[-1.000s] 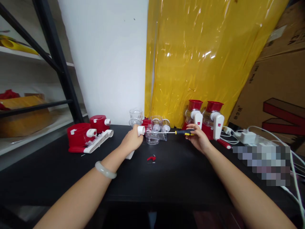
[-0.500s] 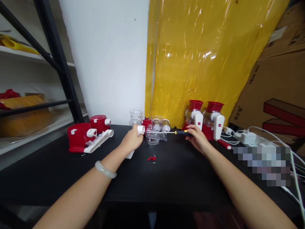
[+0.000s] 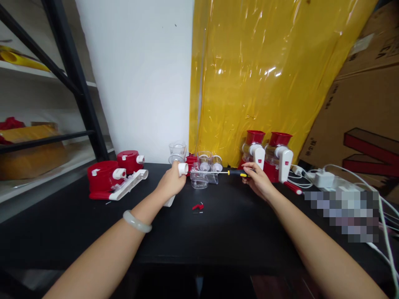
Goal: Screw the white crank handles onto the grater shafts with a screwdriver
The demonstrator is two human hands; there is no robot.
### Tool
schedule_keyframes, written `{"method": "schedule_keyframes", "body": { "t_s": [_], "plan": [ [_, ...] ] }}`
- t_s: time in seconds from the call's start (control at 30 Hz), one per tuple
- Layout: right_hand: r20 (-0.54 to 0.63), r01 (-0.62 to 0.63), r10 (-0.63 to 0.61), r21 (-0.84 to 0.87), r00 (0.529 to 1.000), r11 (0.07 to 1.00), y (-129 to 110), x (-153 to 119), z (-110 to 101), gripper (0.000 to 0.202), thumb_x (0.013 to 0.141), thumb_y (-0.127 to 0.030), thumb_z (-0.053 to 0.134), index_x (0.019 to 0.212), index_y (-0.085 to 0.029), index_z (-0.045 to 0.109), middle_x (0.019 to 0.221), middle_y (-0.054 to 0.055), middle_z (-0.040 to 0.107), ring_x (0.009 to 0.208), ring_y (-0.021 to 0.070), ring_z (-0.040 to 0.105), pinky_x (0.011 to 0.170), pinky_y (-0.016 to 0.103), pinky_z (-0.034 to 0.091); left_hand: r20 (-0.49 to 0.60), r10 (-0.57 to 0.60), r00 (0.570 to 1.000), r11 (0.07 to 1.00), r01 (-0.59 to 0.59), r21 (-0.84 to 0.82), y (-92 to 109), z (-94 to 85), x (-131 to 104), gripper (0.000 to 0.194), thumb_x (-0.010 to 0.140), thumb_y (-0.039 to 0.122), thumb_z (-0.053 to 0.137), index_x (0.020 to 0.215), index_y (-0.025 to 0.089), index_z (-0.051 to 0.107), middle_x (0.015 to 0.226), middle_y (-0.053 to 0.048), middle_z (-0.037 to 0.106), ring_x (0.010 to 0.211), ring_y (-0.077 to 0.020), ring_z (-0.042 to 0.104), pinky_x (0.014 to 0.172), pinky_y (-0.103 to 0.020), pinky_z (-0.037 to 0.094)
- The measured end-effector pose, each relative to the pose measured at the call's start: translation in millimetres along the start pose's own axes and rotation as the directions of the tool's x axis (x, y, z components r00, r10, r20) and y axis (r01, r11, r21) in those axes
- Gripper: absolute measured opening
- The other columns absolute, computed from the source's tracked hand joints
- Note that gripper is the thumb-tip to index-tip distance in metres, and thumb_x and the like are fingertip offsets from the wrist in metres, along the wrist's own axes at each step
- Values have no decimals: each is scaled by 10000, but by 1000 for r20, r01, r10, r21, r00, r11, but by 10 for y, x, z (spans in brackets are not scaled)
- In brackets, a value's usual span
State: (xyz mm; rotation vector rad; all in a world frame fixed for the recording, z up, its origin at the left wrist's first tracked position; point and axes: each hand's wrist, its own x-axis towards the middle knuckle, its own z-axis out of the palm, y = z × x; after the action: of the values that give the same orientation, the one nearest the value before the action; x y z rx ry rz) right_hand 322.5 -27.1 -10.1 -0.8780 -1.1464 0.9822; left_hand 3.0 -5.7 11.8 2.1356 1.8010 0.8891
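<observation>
My left hand [image 3: 171, 181] is closed around a white plastic crank arm [image 3: 183, 168], whose round end faces right and whose lower end shows below the palm. In my right hand [image 3: 257, 178], the fingers pinch the black-and-yellow handle of a screwdriver [image 3: 235, 172]. Its long shaft lies level, pointing left, with the tip at the round white end; the exact contact is hidden. On the black table below lies a small red plastic piece [image 3: 198, 206] beside several thin metal pins or screws. Clear plastic housings [image 3: 199, 181] stand just behind the shaft.
Red round bases [image 3: 104, 176] and a white arm [image 3: 130, 185] sit at the left. Two assembled red-and-white drum graters [image 3: 282, 155] stand at the back right, near white cables and a charger [image 3: 324, 179]. Metal grating drums [image 3: 217, 162] are behind the housings. Shelving [image 3: 71, 87] borders the left.
The screwdriver handle has turned about its axis: its yellow marking has shifted from the top to the underside. Both hands stay in nearly the same place, and the view shifts very slightly.
</observation>
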Motion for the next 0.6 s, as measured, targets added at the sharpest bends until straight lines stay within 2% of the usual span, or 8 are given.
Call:
{"method": "schedule_keyframes", "body": {
  "t_s": [0.1,0.2,0.27,0.33,0.43,0.53,0.6],
  "plan": [
    [50,-27,19,150,999,988,-68,-59,18,422,578,-249,824,939,-289,612,860,-34,596,761,134,602,653,279,499,2,-4,1000,1000,4,-14,16,-2,-9,368,820,233,501,1180,197,432,909,-97,692,745,-242,683,654,-305,457],
    [86,-37,21,194,996,980,-111,-89,25,469,546,-191,823,954,-305,621,910,-30,614,829,149,600,718,306,512,-4,7,1000,999,-7,-31,13,-1,-7,380,820,232,493,1194,196,430,896,-94,695,731,-245,682,660,-313,464],
    [95,-33,16,181,995,983,-115,-81,31,396,582,-258,820,926,-290,625,901,-19,626,826,160,605,709,312,518,-16,10,1000,999,-10,-36,4,-3,0,395,819,231,491,1207,197,427,889,-95,699,721,-247,681,672,-321,469],
    [69,-40,30,146,997,989,-98,-54,38,312,659,-428,776,872,-261,621,827,-1,634,748,167,615,644,311,516,-23,5,1000,999,-6,-34,-5,-6,8,402,819,233,493,1214,201,427,882,-91,702,718,-245,681,681,-323,470],
    [12,-89,89,34,996,995,-48,-5,42,432,744,-655,617,817,-230,601,593,-4,573,496,140,539,461,276,426,-24,0,1000,1000,-1,-23,-11,-10,13,388,822,238,494,1204,206,434,883,-87,703,724,-243,682,679,-318,468],
    [-12,-86,86,-36,996,996,-14,15,40,383,722,-589,688,819,-233,584,514,-46,506,402,91,439,397,226,323,-31,11,999,1000,-11,-24,-16,-6,13,383,819,239,492,1197,205,435,891,-91,701,720,-244,682,671,-318,468],
    [-30,-66,67,20,997,998,-16,7,38,340,660,-463,782,824,-243,581,601,-52,545,475,84,491,441,213,365,-43,20,999,999,-21,-32,-21,-1,14,384,820,241,492,1198,206,432,889,-90,701,714,-243,681,671,-319,470]
  ]
}}
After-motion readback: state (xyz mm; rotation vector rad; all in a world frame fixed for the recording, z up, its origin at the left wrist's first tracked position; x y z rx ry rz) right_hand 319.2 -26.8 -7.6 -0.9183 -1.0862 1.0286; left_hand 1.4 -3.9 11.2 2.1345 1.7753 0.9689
